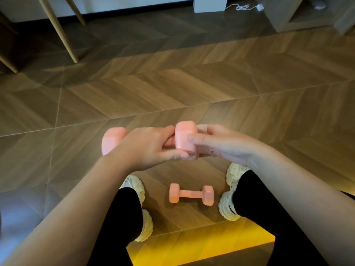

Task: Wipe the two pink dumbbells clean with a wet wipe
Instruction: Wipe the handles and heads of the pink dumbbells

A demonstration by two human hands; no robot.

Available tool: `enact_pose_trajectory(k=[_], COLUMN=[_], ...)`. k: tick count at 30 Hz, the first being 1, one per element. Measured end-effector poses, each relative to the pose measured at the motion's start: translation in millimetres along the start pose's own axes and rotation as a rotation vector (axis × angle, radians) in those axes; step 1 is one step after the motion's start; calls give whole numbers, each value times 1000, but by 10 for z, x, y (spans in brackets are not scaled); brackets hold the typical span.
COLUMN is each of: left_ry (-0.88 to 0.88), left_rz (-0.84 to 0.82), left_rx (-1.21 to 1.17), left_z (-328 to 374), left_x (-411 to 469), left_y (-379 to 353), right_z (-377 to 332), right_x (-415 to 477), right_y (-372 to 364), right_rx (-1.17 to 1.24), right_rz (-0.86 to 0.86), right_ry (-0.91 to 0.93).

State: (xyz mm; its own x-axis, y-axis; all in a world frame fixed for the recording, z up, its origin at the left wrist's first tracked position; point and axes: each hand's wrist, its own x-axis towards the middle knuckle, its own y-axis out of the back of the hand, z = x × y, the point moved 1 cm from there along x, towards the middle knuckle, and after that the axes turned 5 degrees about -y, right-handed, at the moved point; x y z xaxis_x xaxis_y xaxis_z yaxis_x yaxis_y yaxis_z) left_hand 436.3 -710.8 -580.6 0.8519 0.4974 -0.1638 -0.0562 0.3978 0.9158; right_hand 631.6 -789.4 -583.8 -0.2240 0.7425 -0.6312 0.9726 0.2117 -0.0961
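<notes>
Wood floor [172, 83]. Left hand [146, 148] grips dumbbell [113, 139] handle; right hand [221, 144] curls round its 3 o'clock head, likely wiping. Next: floor dumbbell [191, 194], 6 o'clock.

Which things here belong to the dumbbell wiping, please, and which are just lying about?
Job: held dumbbell, gripped by left hand and right hand; floor dumbbell. No wipe clearly visible.
Lying about: cable, charger, chair legs.

One pink dumbbell [185, 135] is aloft, level; second dumbbell [191, 194] lies flat below.
</notes>
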Motion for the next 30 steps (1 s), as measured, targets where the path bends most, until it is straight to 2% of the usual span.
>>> enact_pose_trajectory(k=[6, 9, 11, 14, 16, 19, 21, 25, 28, 30], left_ry=[-2, 13, -2, -67, 90, 438, 568, 721, 713, 655], left_rz=[-64, -50, 100, 467, 501, 337, 357, 649, 951, 1095], left_rx=[-5, 50, 127, 125, -165, -605, -909, -1588, -1967, -2153], left_z=[17, 16, 35, 106, 154, 190, 153, 79, 90, 84], left_x=[-8, 20, 29, -51, -121, -81, -6, 110, 167, 187], left_y=[5, -13, 0, 62, 50, 25, 44, 58, 93, 165], right_z=[135, 153, 164, 155, 103, 4, -53, -41, -18, -38], right_x=[75, 108, 113, 104, 86, 70, 65, 83, 106, 103], right_y=[-73, -36, 2, 59, 100, 125, 96, -44, -228, -329], right_rx=[136, 272, 368, 448, 465, 493, 502, 510, 542, 531], right_rz=[108, 146, 184, 230, 266, 280, 236, 166, 109, 98], right_ry=[-20, -95, -130, -113, -72, 9, 56, 61, 46, 51])
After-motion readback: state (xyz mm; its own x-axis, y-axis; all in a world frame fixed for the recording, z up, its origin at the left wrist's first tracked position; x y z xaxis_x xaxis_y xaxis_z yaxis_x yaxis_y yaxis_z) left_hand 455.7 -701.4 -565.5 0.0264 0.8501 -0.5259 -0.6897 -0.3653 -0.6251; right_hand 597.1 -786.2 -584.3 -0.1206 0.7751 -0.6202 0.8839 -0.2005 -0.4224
